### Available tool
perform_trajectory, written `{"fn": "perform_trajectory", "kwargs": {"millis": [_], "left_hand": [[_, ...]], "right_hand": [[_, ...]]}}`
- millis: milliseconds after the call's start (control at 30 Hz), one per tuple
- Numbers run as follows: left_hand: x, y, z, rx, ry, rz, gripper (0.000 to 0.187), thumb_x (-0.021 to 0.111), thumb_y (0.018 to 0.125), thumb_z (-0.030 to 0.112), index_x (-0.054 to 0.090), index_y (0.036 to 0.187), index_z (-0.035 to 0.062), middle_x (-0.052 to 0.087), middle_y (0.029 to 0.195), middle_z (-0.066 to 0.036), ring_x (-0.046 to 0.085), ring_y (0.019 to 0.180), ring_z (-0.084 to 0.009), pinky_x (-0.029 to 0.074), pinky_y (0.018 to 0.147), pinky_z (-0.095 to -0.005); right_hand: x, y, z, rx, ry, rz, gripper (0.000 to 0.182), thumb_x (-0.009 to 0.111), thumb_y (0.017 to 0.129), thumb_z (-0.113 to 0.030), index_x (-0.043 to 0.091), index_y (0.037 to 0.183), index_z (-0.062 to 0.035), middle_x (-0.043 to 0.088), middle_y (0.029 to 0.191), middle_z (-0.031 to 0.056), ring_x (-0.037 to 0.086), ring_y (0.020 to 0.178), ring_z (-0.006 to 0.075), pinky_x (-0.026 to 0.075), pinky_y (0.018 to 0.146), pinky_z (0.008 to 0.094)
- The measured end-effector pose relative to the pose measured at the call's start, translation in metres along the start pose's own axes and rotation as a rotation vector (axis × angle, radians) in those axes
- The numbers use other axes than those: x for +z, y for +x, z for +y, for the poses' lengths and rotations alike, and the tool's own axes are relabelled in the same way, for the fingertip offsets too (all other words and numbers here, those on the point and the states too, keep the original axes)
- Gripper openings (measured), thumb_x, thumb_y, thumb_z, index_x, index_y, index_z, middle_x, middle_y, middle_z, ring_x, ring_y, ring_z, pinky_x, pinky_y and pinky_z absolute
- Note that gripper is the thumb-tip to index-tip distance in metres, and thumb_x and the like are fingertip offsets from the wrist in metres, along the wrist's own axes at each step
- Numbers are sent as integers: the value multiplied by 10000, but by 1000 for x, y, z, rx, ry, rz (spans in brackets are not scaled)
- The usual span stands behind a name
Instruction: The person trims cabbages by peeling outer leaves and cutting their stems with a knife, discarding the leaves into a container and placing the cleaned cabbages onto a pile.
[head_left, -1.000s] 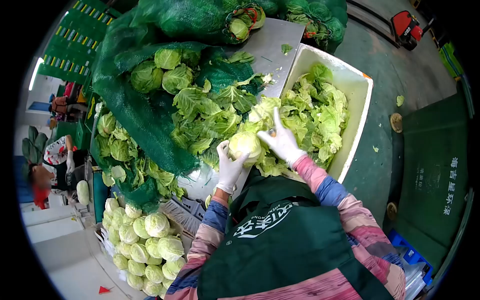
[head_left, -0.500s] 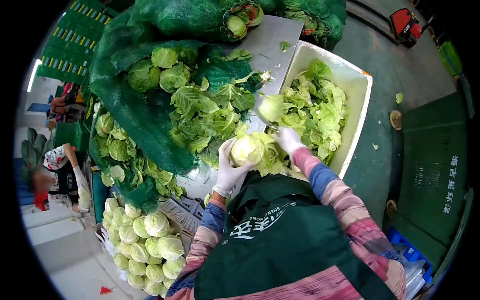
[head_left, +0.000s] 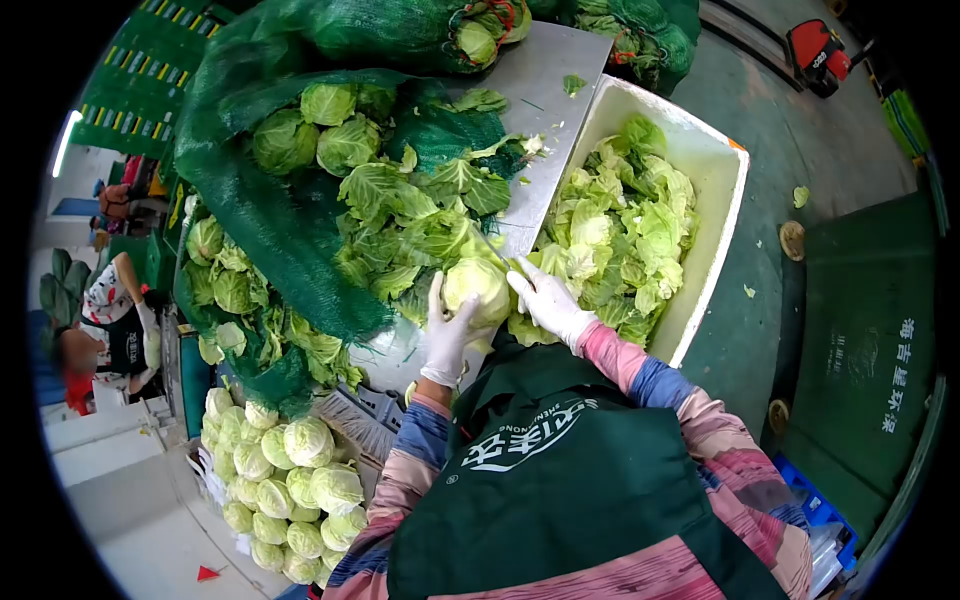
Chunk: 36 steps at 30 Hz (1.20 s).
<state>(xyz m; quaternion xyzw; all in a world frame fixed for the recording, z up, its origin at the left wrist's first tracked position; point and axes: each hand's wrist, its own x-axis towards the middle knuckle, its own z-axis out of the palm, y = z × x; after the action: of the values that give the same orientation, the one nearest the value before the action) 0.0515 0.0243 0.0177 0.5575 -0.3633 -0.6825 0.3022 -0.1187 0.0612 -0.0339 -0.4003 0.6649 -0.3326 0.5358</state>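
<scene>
A pale, trimmed cabbage [head_left: 480,284] is held in front of the apron by my left hand [head_left: 448,338], in a white glove, with the fingers around its left and lower sides. My right hand [head_left: 550,306], gloved too, is closed on a knife [head_left: 494,248]. Its thin blade points up and left across the top of the cabbage. Right of the cabbage, a white foam box [head_left: 716,232] holds many loose pale green leaves [head_left: 628,225]. Darker outer leaves [head_left: 425,220] lie spread on the metal table [head_left: 545,90] beyond my hands.
A green net sack [head_left: 250,235] with whole cabbages [head_left: 348,145] lies open at left. Stacked trimmed cabbages [head_left: 300,490] stand at lower left, near a white brush [head_left: 352,425]. A co-worker [head_left: 115,335] is at far left. A green bin [head_left: 860,330] stands at right.
The leaf in the air by my right hand is gone from there. My right hand has moved left to the cabbage, bringing the knife over its top. The cabbage has shifted slightly left and up.
</scene>
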Motion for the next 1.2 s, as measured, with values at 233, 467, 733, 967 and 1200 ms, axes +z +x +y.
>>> {"fn": "perform_trajectory", "kwargs": {"millis": [233, 467, 733, 967, 1200], "left_hand": [[-9, 18, -18, 668, 1180, 208, 1026, 860, 622, 256, 298, 1459, 63, 324, 1407, -265, 357, 1282, -387, 320, 1071, -424], [-2, 32, -11, 687, 1097, 31, 917, 826, 610, 217, 373, 1376, -3, 402, 1353, -214, 382, 1224, -385, 331, 1042, -437], [5, 20, -25, 696, 1016, 184, 845, 814, 599, 175, 398, 1312, -7, 434, 1272, -203, 403, 1189, -377, 345, 1032, -434], [-34, 13, -39, 439, 305, 115, 842, 829, 672, 111, 359, 1364, 19, 416, 1284, -176, 426, 1215, -286, 355, 1052, -377], [-28, 24, -34, 468, 773, 240, 1005, 875, 624, 215, 311, 1439, 47, 382, 1286, -182, 442, 1175, -314, 357, 1049, -374]], "right_hand": [[3, 16, 1, -267, -375, 71, 564, 400, 973, -464, 444, 1375, -70, 645, 831, 266, 617, 770, 433, 474, 699, 493], [9, 6, -3, -304, -606, 90, 656, 433, 967, -460, 237, 1484, -107, 605, 630, 214, 601, 574, 388, 468, 550, 482], [-5, 32, 12, -206, -229, 252, 486, 431, 961, -466, 528, 1308, -140, 666, 892, 206, 641, 815, 371, 497, 743, 428], [-56, 56, 48, 141, -32, 395, 514, 512, 959, -425, 500, 1370, -117, 659, 682, 75, 616, 580, 161, 487, 593, 326], [10, 25, 4, -187, -152, 142, 797, 596, 867, -498, 276, 1479, -102, 649, 819, 179, 643, 778, 343, 498, 719, 399]]}}
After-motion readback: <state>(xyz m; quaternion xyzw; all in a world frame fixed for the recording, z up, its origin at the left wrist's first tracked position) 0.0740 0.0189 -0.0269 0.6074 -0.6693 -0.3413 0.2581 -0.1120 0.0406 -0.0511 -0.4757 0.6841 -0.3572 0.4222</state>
